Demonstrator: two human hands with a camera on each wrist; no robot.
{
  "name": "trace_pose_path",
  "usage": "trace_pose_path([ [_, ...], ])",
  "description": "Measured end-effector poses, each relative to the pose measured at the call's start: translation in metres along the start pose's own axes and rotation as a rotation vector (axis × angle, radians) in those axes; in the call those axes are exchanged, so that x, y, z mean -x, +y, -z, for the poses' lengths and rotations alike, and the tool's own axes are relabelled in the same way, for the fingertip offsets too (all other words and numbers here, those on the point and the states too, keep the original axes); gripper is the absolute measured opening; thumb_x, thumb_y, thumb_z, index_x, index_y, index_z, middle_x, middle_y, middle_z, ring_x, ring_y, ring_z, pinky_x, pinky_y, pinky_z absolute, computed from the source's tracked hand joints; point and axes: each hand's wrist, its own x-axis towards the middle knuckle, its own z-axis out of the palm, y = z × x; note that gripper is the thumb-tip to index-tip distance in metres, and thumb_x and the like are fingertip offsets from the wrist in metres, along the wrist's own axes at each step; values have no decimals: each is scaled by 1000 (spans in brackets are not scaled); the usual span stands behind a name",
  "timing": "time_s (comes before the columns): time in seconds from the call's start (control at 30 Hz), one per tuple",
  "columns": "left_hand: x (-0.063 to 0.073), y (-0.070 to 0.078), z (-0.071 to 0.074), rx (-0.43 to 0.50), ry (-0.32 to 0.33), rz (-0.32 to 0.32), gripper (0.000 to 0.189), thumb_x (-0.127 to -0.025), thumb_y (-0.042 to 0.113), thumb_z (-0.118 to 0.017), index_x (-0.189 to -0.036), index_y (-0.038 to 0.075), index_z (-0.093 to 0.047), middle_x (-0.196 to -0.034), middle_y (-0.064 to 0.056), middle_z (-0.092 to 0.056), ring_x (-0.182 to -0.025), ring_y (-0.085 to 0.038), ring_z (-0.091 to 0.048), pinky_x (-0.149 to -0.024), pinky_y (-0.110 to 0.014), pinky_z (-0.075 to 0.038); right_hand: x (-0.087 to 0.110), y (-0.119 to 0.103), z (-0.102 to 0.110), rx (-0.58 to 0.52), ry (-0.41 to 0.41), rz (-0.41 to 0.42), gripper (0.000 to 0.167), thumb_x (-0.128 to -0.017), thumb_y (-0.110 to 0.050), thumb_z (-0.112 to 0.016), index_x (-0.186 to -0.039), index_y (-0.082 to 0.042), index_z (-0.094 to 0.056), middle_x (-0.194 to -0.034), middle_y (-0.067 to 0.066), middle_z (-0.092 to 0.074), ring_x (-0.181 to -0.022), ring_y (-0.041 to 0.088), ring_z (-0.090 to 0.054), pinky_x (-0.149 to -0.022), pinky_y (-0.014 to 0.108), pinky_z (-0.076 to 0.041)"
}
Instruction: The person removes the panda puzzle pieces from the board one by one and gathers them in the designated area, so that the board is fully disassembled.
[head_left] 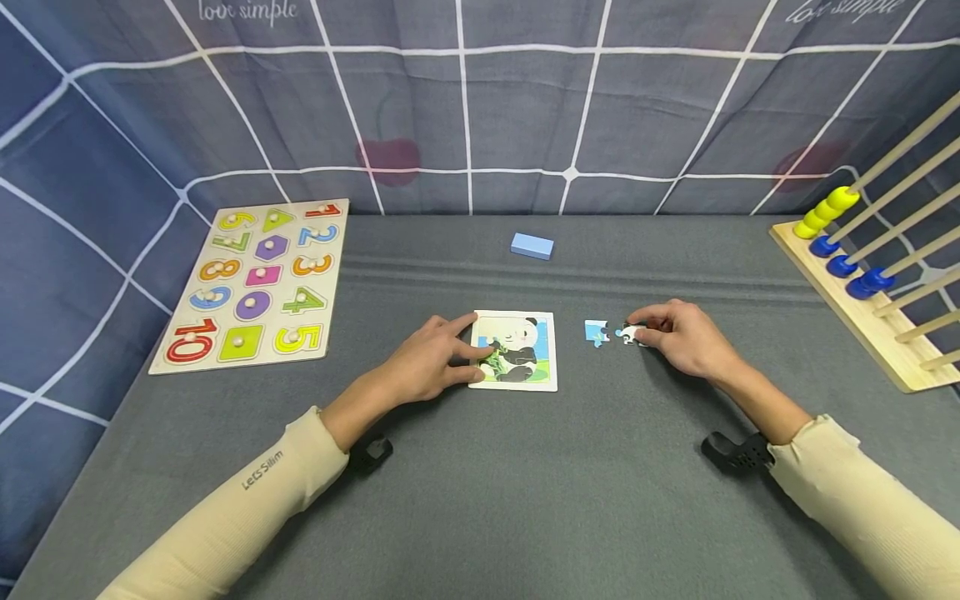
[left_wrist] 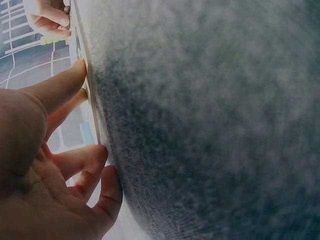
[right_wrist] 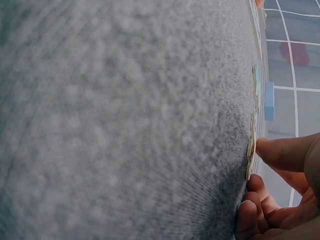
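Observation:
A panda jigsaw puzzle (head_left: 537, 340) in a white frame lies flat in the middle of the table. My left hand (head_left: 429, 360) rests on its left side with fingers spread, touching the picture and the frame. The left wrist view shows the fingertips of the left hand (left_wrist: 55, 150) against the board's edge. To the right of the board, my right hand (head_left: 686, 337) pinches a black-and-white puzzle piece (head_left: 628, 333) at the table surface. In the right wrist view, the thumb lies on that piece. A blue puzzle piece (head_left: 597, 332) lies flat between the board and the pinched piece.
A blue block (head_left: 532, 246) lies behind the puzzle. At the back left is a number and shape peg board (head_left: 247, 287). A wooden bead abacus (head_left: 862, 308) with yellow and blue beads stands at the right. Grid-patterned cloth (head_left: 517, 108) hangs behind the grey table.

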Motion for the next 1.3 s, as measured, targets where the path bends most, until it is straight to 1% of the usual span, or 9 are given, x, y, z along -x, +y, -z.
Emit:
trace_pose_path([
  [0.23, 0, -1, 0, -4, 1, 5, 40, -94, 33, -68, -133, 22, -65, -157, -19, -31, -121, -35, -46, -96, -51, -43, 1, 0, 0, -26, -4, -7, 17, -92, -6, -68, -107, -1, -73, -86, 9, -57, -70, 17, -47, -61, 31, -38],
  [0.37, 0, -2, -1, -6, 3, 3, 40, -94, 33, -68, -132, 22, -65, -156, -19, -31, -121, -35, -46, -95, -51, -43, 1, -3, -1, -37, 14, 3, 17, -92, -6, -68, -107, -1, -73, -90, 11, -59, -73, 19, -49, -63, 31, -39],
  [0.53, 1, -1, 0, -6, 1, 3, 39, -95, 33, -68, -132, 22, -65, -156, -19, -31, -122, -36, -46, -96, -51, -43, -1, -9, -3, -36, 48, 26, 17, -91, -5, -69, -107, -1, -73, -90, 11, -59, -75, 20, -50, -65, 32, -39],
  [0.63, 1, -1, 1, 0, 1, 0, 39, -94, 32, -68, -132, 22, -66, -156, -19, -31, -122, -36, -46, -96, -52, -43, -5, -16, -5, -50, 52, 28, 18, -91, -3, -69, -108, -1, -73, -90, 11, -58, -75, 21, -51, -65, 33, -40],
  [0.83, 1, 0, 1, 6, 1, 1, 40, -94, 33, -69, -132, 22, -65, -157, -18, -30, -121, -35, -46, -95, -52, -43, -11, -32, -13, -112, 18, 43, 20, -93, -3, -67, -111, 0, -72, -94, 12, -60, -75, 23, -51, -65, 34, -40],
  [1.07, 0, 0, 0, 7, -11, 7, 41, -95, 33, -67, -134, 23, -64, -158, -17, -27, -122, -33, -45, -94, -51, -44, -17, -48, -29, -165, -36, 61, 21, -93, -6, -67, -114, -1, -71, -101, 12, -63, -78, 23, -53, -69, 37, -42],
  [1.17, 0, -1, 0, 10, -11, 6, 41, -95, 33, -67, -134, 22, -64, -158, -18, -28, -122, -34, -45, -94, -51, -44, -21, -55, -37, -177, -56, 68, 22, -93, -7, -67, -115, -2, -71, -102, 12, -63, -82, 24, -52, -71, 39, -41],
  [1.3, 1, 0, 1, 15, -13, 10, 41, -95, 32, -67, -134, 22, -64, -158, -18, -28, -123, -35, -45, -94, -52, -44, -27, -64, -46, -173, -64, 85, 22, -94, -8, -66, -114, 0, -71, -100, 11, -62, -84, 23, -51, -72, 39, -41],
])
